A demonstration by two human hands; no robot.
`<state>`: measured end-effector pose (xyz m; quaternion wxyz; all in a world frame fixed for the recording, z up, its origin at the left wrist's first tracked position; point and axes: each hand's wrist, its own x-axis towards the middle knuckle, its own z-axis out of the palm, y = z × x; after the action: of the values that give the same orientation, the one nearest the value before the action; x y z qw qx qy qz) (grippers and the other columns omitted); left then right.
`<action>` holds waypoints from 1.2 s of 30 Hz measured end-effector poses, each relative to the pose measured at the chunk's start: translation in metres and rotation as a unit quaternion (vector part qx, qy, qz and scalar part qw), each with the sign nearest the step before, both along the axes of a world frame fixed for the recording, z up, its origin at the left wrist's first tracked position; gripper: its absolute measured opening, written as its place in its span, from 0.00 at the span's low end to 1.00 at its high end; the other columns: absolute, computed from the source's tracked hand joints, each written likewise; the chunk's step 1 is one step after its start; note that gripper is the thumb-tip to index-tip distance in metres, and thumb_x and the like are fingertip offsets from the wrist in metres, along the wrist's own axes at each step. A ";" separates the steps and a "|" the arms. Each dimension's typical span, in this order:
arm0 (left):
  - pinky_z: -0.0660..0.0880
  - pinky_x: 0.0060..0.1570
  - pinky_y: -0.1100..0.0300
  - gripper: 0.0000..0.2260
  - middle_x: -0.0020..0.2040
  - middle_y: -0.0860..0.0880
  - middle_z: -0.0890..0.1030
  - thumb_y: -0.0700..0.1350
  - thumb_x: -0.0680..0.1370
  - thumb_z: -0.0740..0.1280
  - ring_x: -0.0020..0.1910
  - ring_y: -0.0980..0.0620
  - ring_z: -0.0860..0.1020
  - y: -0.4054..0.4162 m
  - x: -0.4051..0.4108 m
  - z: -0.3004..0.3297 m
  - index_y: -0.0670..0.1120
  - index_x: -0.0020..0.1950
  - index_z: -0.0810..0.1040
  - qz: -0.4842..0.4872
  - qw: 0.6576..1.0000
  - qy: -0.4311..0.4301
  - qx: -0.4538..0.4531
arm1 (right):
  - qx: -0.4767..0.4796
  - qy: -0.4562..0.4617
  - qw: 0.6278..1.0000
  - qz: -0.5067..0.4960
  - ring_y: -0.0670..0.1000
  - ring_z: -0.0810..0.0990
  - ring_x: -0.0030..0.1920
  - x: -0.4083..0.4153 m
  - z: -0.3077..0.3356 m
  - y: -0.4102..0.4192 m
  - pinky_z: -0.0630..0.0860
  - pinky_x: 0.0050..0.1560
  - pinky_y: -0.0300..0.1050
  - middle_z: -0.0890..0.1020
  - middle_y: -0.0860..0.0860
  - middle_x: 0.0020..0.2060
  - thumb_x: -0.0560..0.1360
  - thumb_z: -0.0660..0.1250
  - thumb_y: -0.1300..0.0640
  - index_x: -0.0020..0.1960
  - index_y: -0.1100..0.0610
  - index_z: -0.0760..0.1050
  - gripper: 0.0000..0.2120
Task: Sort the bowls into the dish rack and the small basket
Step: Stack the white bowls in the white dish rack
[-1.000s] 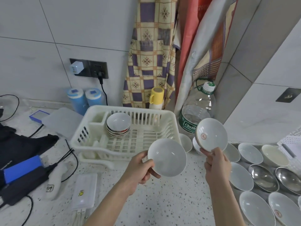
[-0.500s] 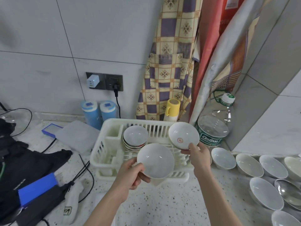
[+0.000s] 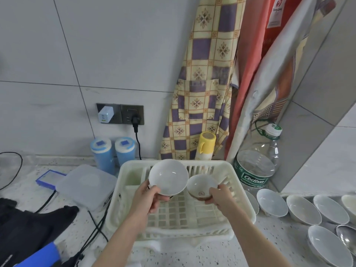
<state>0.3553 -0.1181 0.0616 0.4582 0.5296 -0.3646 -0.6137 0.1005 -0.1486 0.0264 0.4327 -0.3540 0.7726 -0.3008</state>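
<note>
Over the dish rack (image 3: 240,205) at the counter's back edge I see my left hand (image 3: 147,198) pinching the larger white bowl (image 3: 168,177) by its near rim, and my right hand (image 3: 219,195) gripping the smaller bowl (image 3: 200,186) (red mark on its side) just beside it, both tilted toward me.

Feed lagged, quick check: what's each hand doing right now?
Left hand: holding the larger white bowl.
Right hand: holding the smaller bowl.

We see bowl row (image 3: 331,209) cut by right edge — steel bowl (image 3: 347,237) half out. Left-hand bowl (image 3: 168,177) hides rack (image 3: 240,189) stack; black gear (image 3: 23,228) cropped left.
</note>
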 end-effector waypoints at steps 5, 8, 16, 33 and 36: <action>0.57 0.20 0.66 0.12 0.39 0.32 0.84 0.35 0.77 0.59 0.19 0.55 0.63 -0.022 -0.001 -0.008 0.44 0.58 0.75 0.015 0.999 0.031 -0.006 | 0.047 -0.045 0.998 -0.011 0.53 0.83 0.29 0.000 -0.017 -0.016 0.59 0.16 0.34 0.79 0.63 0.53 0.75 0.54 0.68 0.68 0.62 0.65 0.22; 0.57 0.19 0.66 0.13 0.39 0.31 0.83 0.35 0.78 0.58 0.19 0.55 0.63 -0.029 -0.002 -0.016 0.45 0.59 0.75 0.027 0.998 0.049 -0.008 | 0.064 -0.077 0.995 -0.013 0.56 0.83 0.34 0.006 -0.021 -0.019 0.58 0.16 0.35 0.76 0.60 0.54 0.75 0.51 0.70 0.71 0.57 0.63 0.25; 0.57 0.19 0.66 0.13 0.40 0.33 0.84 0.36 0.77 0.60 0.20 0.55 0.63 -0.036 0.002 -0.026 0.46 0.60 0.75 0.026 0.998 0.050 -0.005 | 0.055 -0.083 0.995 0.014 0.51 0.77 0.31 0.011 -0.027 -0.018 0.57 0.21 0.34 0.84 0.64 0.48 0.73 0.51 0.70 0.72 0.50 0.65 0.31; 0.58 0.19 0.65 0.11 0.41 0.33 0.84 0.37 0.78 0.60 0.20 0.55 0.63 -0.043 0.005 -0.025 0.44 0.60 0.74 0.021 0.996 0.084 -0.005 | 0.067 -0.074 0.995 0.025 0.46 0.67 0.22 0.011 -0.025 -0.003 0.57 0.19 0.34 0.84 0.58 0.38 0.76 0.55 0.64 0.72 0.50 0.62 0.26; 0.59 0.19 0.65 0.12 0.42 0.32 0.84 0.37 0.78 0.60 0.21 0.55 0.64 -0.044 0.005 -0.025 0.44 0.60 0.74 0.018 0.997 0.080 -0.009 | 0.062 -0.050 0.996 0.041 0.47 0.68 0.23 0.012 -0.026 0.000 0.58 0.20 0.35 0.84 0.57 0.40 0.76 0.57 0.63 0.70 0.50 0.64 0.23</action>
<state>0.3607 -0.1620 0.0363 0.5018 0.4812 -0.3220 -0.6426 0.1122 -0.1483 0.0006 0.5040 -0.3422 0.7520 -0.2518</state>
